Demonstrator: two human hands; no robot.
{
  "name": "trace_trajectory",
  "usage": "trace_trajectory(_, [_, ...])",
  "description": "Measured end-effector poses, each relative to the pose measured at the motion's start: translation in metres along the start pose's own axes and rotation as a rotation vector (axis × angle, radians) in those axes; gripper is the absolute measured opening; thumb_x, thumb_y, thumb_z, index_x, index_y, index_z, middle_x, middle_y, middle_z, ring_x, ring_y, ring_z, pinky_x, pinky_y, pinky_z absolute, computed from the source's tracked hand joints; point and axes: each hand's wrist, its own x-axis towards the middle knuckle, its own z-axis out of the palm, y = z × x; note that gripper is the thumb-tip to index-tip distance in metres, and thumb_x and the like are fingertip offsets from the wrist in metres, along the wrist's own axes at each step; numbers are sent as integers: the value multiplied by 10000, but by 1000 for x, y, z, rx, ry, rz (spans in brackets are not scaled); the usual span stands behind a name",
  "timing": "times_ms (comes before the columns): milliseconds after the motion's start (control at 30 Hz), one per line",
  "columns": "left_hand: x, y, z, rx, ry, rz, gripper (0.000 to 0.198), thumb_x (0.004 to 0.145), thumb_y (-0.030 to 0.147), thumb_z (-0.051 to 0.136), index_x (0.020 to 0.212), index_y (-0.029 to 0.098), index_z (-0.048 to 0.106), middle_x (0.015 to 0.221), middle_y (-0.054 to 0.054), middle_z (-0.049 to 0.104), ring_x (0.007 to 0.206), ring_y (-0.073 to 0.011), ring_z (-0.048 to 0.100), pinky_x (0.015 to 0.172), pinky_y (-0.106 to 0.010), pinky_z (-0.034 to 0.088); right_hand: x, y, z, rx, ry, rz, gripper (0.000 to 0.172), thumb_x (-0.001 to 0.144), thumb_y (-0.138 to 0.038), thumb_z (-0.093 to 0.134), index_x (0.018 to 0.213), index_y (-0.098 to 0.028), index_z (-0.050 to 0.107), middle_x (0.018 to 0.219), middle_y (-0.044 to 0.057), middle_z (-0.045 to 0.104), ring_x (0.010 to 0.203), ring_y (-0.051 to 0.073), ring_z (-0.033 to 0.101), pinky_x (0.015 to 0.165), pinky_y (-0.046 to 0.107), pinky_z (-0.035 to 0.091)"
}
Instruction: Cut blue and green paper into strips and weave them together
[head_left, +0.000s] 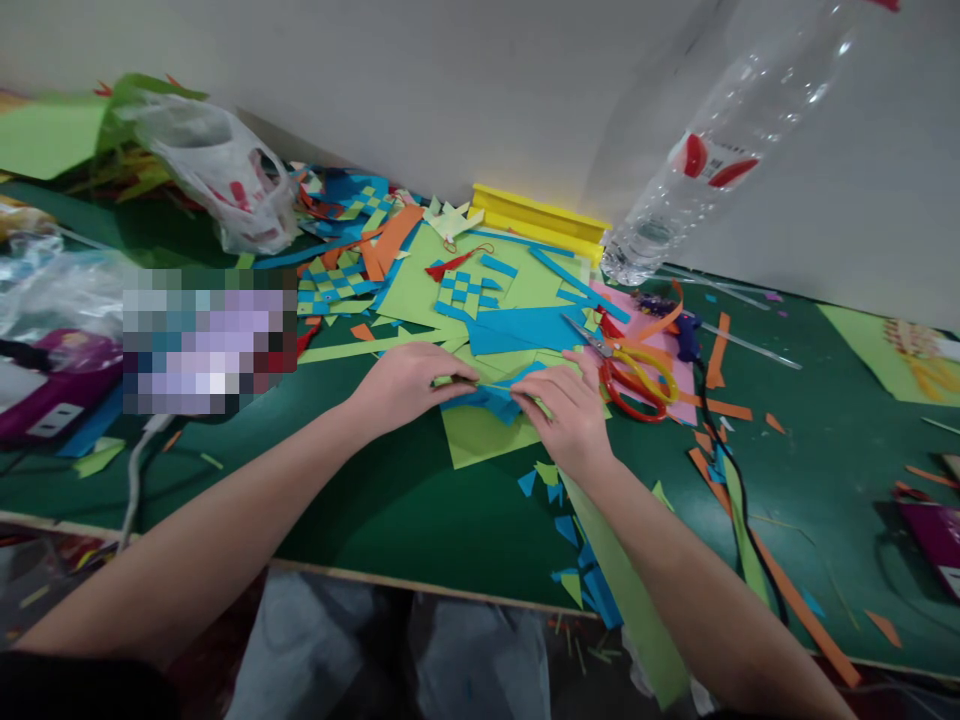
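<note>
My left hand (401, 392) pinches one end of a small blue and green paper piece (493, 402), thumb against fingers. At its other end, my right hand (571, 415) closes its fingertips on it too. A thin green edge or strip stretches between the two hands; its exact form is too small to make out. Beneath lies a green paper sheet (476, 443) on the green tabletop (360, 520). Just beyond the hands are a blue paper sheet (517, 330) and a woven blue-green paper fish (465, 290). Scissors with yellow handles (637, 368) lie right of my right hand.
A tall plastic bottle (697, 165) stands by the wall beside a yellow plastic rail (540, 222). To the left are a blurred-out phone-like object (217, 345), a white cable (135, 480) and a plastic bag (225, 180). Paper scraps (566, 530) litter the front edge.
</note>
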Motion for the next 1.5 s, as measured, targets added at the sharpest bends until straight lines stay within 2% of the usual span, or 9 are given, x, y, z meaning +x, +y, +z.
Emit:
trace_trajectory(167, [-1, -2, 1, 2, -9, 6, 267, 942, 415, 558, 919, 236, 756, 889, -25, 771, 806, -181, 701, 746, -290, 525, -1, 0, 0, -1, -29, 2, 119, 946, -221, 574, 866, -241, 659, 854, -6, 756, 779, 152, 693, 1036, 443, 401])
trace_trajectory(500, [-2, -6, 1, 56, 14, -10, 198, 930, 338, 590, 925, 230, 756, 863, -16, 767, 786, -181, 693, 725, -291, 509, 0, 2, 2, 17, 37, -37, 28, 911, -239, 635, 894, -220, 648, 845, 8, 756, 759, 154, 687, 950, 382, 449])
trace_trajectory(667, [-3, -8, -1, 51, 30, -24, 189, 920, 329, 605, 924, 226, 763, 861, -18, 769, 787, -184, 692, 716, -284, 508, -1, 4, 3, -1, 43, 12, 72, 924, -288, 617, 909, -230, 655, 816, 5, 756, 728, 159, 686, 942, 388, 459])
trace_trajectory(800, [-3, -8, -2, 53, 24, -46, 214, 928, 339, 584, 931, 236, 771, 865, -19, 770, 793, -182, 693, 735, -282, 510, -2, 7, 5, 17, 69, 47, 125, 906, -312, 642, 981, -214, 662, 831, 28, 764, 732, 180, 701, 1000, 432, 447])
trace_trajectory(1033, [-2, -6, -3, 64, 29, -121, 210, 911, 320, 584, 912, 240, 778, 881, -13, 774, 828, -197, 700, 766, -296, 517, -3, 10, 6, 78, 71, 81, 30, 891, -263, 662, 889, -238, 678, 793, 0, 760, 694, 172, 701, 996, 459, 469])
trace_trajectory(1267, [-1, -4, -6, 36, 35, -267, 183, 876, 319, 623, 903, 247, 789, 886, -15, 779, 822, -210, 712, 770, -315, 531, -2, 10, 5, 102, 81, 131, 50, 886, -276, 667, 849, -253, 692, 741, -19, 751, 651, 167, 694, 989, 469, 486])
trace_trajectory(1500, [-1, -4, -8, -100, 43, -370, 133, 827, 334, 688, 844, 251, 790, 823, -3, 777, 763, -198, 724, 758, -291, 556, -1, 9, 1, 128, 110, 114, 89, 888, -237, 662, 809, -259, 695, 706, -35, 745, 608, 152, 680, 967, 459, 489])
